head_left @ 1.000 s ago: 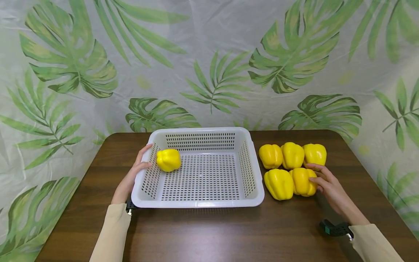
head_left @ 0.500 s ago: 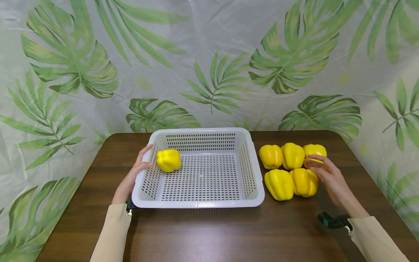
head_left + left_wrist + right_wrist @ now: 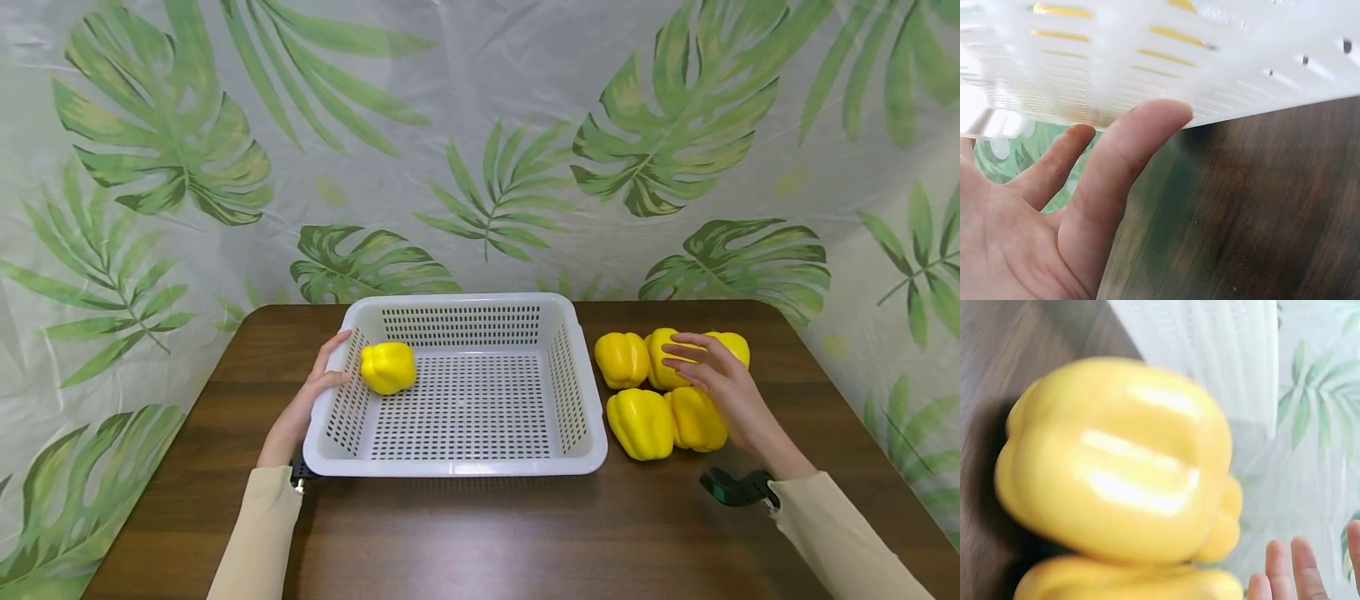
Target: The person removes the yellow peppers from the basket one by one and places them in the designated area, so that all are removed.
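Observation:
A white perforated plastic basket [image 3: 455,468] stands on the table with one yellow bell pepper [image 3: 387,367] inside, near its left wall. My left hand [image 3: 298,407] touches the basket's left side; in the left wrist view its extended thumb [image 3: 1147,134] lies against the holed wall. To the basket's right, several yellow bell peppers sit in two close rows. My right hand [image 3: 733,385] is over this group with spread, empty fingers. It partly hides the back middle pepper [image 3: 657,354], the back right pepper [image 3: 735,346] and the front right pepper [image 3: 697,421]. A yellow pepper [image 3: 1116,456] fills much of the right wrist view.
The front left pepper [image 3: 640,423] and back left pepper [image 3: 622,360] sit close to the basket's right wall. The dark wooden table [image 3: 465,542] ends at a leaf-patterned cloth [image 3: 495,108] behind. Each wrist wears a dark strap.
My right hand has left the front right pepper and moved up and left, to over the back middle one. The peppers, basket and left hand have stayed in place.

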Demonstrator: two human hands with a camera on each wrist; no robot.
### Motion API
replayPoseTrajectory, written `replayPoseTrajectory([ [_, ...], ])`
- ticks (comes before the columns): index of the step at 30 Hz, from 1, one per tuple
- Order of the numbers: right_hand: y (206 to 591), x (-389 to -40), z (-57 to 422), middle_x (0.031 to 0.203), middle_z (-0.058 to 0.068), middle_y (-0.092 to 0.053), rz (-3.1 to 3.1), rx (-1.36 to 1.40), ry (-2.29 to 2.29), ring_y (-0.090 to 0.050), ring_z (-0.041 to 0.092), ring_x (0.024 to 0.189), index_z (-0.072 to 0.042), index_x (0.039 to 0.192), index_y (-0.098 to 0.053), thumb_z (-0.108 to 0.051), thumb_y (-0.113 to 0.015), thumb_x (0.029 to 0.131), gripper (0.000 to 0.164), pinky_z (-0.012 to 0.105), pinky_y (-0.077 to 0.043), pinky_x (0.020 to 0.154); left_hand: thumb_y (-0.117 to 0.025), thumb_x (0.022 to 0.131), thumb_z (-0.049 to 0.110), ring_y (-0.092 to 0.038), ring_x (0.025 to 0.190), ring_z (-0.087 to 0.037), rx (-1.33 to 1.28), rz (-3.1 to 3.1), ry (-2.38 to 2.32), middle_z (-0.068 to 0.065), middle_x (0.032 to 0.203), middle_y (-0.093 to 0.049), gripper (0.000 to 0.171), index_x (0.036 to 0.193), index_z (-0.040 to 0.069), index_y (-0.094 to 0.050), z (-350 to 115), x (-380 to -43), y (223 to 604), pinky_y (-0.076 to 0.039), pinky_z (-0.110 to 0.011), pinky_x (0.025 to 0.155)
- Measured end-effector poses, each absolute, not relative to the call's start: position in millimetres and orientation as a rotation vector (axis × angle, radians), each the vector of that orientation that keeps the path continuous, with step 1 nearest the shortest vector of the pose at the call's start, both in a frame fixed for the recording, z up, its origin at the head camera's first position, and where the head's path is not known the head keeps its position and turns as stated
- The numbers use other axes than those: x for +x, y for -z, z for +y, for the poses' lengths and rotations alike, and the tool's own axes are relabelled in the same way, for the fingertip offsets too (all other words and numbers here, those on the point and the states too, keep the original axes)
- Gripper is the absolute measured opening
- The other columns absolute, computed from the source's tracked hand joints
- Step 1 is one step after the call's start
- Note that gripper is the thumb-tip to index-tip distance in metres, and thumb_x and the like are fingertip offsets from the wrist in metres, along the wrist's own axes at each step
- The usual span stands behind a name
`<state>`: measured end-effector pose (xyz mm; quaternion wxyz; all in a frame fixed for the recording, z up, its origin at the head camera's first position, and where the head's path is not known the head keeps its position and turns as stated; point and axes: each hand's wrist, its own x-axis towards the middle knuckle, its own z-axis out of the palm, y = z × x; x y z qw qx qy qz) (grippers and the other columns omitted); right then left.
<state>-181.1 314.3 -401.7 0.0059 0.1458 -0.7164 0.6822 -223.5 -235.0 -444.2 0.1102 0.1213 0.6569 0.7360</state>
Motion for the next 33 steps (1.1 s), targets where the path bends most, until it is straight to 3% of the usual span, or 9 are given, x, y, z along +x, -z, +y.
replayPoseTrajectory([
  [9,388.5,-191.2,283.8,0.126,0.012,-0.052,-2.37,0.467,-2.08,-0.059,0.012,0.107,-0.013,0.13,-0.05,-0.012,-0.044,0.101,0.029,0.021,-0.046,0.088,-0.032,0.092,0.005,-0.025,0.127,-0.05,0.346,1.932,-2.159,-0.019,0.156,-0.001,0.066,0.148,0.037,-0.019,-234.9,-223.7,445.1,-0.038,-0.058,0.09],
  [15,378.7,-197.2,264.6,0.13,0.023,-0.049,-2.404,0.533,-2.072,-0.059,0.022,0.108,-0.007,0.133,-0.047,-0.014,-0.044,0.101,0.032,0.024,-0.046,0.088,-0.032,0.093,0.005,-0.024,0.128,-0.05,0.349,1.927,-2.156,-0.018,0.156,0.0,0.066,0.149,0.037,-0.018,-235.5,-224.2,445.5,-0.037,-0.059,0.091],
  [20,371.6,-203.0,248.0,0.132,0.025,-0.046,-2.434,0.573,-2.095,-0.058,0.026,0.11,-0.009,0.133,-0.046,-0.02,-0.046,0.101,0.034,0.028,-0.046,0.09,-0.032,0.093,0.005,-0.024,0.127,-0.049,0.347,1.936,-2.151,-0.018,0.156,0.0,0.066,0.149,0.037,-0.018,-236.1,-224.3,445.6,-0.037,-0.058,0.091],
  [26,364.2,-210.4,225.3,0.132,0.028,-0.045,-2.445,0.581,-2.152,-0.058,0.031,0.109,0.0,0.135,-0.041,-0.014,-0.048,0.1,0.039,0.038,-0.046,0.093,-0.032,0.093,0.005,-0.026,0.127,-0.049,0.34,1.927,-2.157,-0.019,0.156,0.0,0.066,0.148,0.039,-0.02,-236.5,-224.1,445.3,-0.039,-0.057,0.091],
  [33,358.6,-217.3,198.6,0.134,0.024,-0.047,-2.508,0.589,-2.174,-0.057,0.031,0.11,0.002,0.136,-0.04,-0.012,-0.049,0.098,0.041,0.037,-0.045,0.093,-0.031,0.093,0.004,-0.023,0.128,-0.05,0.337,1.915,-2.161,-0.017,0.156,0.001,0.066,0.149,0.037,-0.018,-235.8,-224.5,445.0,-0.036,-0.061,0.092],
])
